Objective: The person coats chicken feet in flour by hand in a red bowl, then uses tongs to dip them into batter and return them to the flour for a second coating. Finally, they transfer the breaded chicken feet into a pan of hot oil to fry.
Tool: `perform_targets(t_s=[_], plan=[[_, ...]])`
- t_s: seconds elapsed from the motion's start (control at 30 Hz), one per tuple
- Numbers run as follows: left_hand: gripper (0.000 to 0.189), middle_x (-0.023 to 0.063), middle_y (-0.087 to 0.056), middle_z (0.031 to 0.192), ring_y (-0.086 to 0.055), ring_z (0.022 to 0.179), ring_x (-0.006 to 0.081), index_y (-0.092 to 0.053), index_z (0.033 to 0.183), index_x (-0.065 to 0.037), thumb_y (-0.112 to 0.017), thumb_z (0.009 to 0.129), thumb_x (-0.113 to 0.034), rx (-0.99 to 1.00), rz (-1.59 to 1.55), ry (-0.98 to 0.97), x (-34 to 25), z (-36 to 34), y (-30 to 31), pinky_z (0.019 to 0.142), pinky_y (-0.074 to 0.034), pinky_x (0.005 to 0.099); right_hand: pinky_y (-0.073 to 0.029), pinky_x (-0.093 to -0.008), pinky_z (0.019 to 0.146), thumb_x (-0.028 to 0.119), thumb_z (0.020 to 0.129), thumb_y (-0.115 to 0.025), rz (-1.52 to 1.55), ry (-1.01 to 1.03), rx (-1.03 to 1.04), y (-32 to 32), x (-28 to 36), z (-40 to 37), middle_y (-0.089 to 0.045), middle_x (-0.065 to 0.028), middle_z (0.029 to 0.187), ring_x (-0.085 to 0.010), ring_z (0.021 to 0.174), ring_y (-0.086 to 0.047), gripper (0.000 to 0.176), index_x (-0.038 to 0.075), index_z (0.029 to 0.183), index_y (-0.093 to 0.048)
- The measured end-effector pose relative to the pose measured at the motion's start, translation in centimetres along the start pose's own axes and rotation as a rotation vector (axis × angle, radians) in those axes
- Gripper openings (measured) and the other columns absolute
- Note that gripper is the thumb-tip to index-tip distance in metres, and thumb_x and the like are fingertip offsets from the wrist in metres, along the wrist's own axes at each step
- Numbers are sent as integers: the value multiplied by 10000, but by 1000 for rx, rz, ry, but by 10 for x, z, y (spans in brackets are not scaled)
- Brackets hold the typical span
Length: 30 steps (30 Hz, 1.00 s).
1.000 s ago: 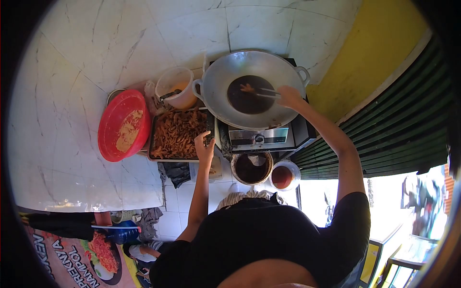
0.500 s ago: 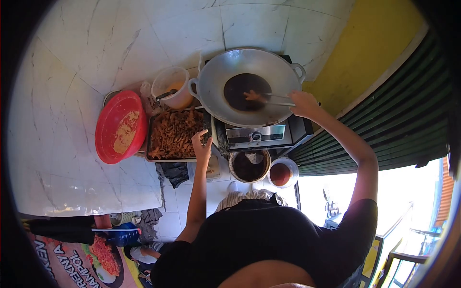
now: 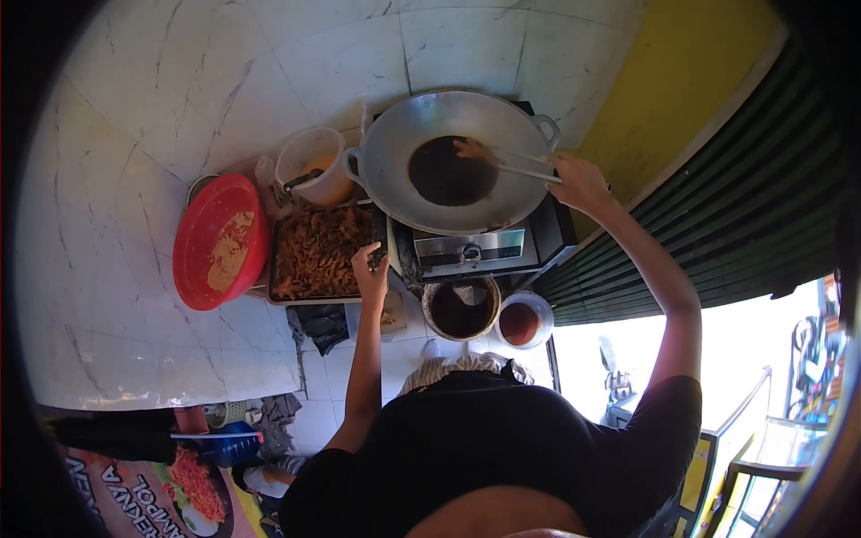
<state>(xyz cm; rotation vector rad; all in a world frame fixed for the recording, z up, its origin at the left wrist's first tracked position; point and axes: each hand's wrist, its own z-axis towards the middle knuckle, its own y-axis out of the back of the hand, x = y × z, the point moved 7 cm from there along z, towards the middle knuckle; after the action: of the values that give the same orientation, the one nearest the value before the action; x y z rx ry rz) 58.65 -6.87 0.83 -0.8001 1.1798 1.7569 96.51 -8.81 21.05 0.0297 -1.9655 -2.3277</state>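
My right hand (image 3: 578,184) is closed round metal tongs (image 3: 529,169) at the right rim of a large wok (image 3: 386,179). Between the tongs' tips is a brown fried piece (image 3: 473,151), over the upper edge of the dark oil (image 3: 448,179). My left hand (image 3: 370,273) is raised at the right edge of a tray (image 3: 314,300) heaped with brown fried pieces (image 3: 314,251). Its thumb and fingers are apart, with nothing seen between them. The wok sits on a stove (image 3: 471,249) with a front knob.
A red basin (image 3: 193,247) with pale flour-like crumbs stands left of the tray. Behind the tray is a clear tub (image 3: 309,152) with orange contents. Below the stove are a dark-filled bucket (image 3: 430,314) and a small tub (image 3: 543,318) of reddish liquid. A green corrugated shutter (image 3: 717,215) is at right.
My right hand and the tongs have moved up a little, carrying the fried piece toward the upper edge of the oil. The camera view has shifted slightly.
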Motion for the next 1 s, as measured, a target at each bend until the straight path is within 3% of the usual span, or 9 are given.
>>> perform_targets(t_s=[0.2,0.3,0.4,0.53,0.6,0.73,0.8,0.93,1.0], plan=[[319,95,-517,1020,-439,939,240,-557,1019,-72,-654,755,-222,-37,-27,-90,-5,-1,2,808,-370,336,-471,-401,731,158,658,-640,-46,134,195,-26,22,-12,-552,-123,947,-292,884,-567,398,78,1037,-551],[305,95,-516,1018,-438,929,237,-561,1014,-71,-653,753,-198,-48,4,-129,-5,0,2,810,-371,335,-471,-396,738,162,665,-640,-49,117,198,-21,17,-8,-552,-119,941,-292,887,-567,403,80,1049,-554],[302,96,-516,1018,-439,941,239,-560,1016,-70,-655,748,-171,-30,-25,-64,-4,0,1,816,-371,336,-471,-390,745,172,672,-639,-16,82,31,-9,2,2,-550,-117,948,-293,885,-567,410,87,1065,-557],[303,98,-515,1024,-438,952,241,-560,1016,-69,-658,741,-150,-32,-31,-67,-5,-1,1,819,-372,336,-472,-389,741,175,677,-636,-58,71,31,-12,3,-5,-549,-114,949,-290,880,-568,406,90,1067,-561],[295,101,-514,1029,-435,961,246,-561,1011,-69,-654,745,-156,-42,-39,-60,-7,-2,2,827,-368,339,-472,-395,731,166,676,-632,-54,151,171,-23,14,-14,-548,-114,951,-289,877,-569,395,87,1056,-560],[287,100,-512,1035,-427,986,252,-559,1011,-68,-647,755,-163,-27,-22,-84,-5,0,2,851,-354,349,-472,-400,729,169,672,-635,-67,136,202,-10,15,-10,-548,-112,956,-290,873,-571,403,83,1058,-558],[287,102,-512,1043,-415,1018,263,-554,1018,-66,-639,763,-169,-11,-15,-99,-6,-1,1,883,-336,366,-473,-396,733,168,675,-629,-54,71,65,5,4,1,-549,-110,957,-289,875,-571,415,80,1073,-553],[290,105,-510,1047,-405,1043,269,-549,1024,-68,-636,767,-170,-1,-39,-86,-4,-1,0,903,-326,381,-462,-392,734,181,672,-646,-81,81,18,-3,1,2,-543,-111,946,-285,852,-566,449,91,1095,-526],[310,77,-497,1040,-427,967,218,-543,1054,-90,-638,774,-185,-35,28,-190,-8,-1,1,798,-348,307,-472,-391,730,144,681,-613,-124,136,167,-21,13,-6,-542,-120,965,-294,873,-568,434,76,1102,-533]])
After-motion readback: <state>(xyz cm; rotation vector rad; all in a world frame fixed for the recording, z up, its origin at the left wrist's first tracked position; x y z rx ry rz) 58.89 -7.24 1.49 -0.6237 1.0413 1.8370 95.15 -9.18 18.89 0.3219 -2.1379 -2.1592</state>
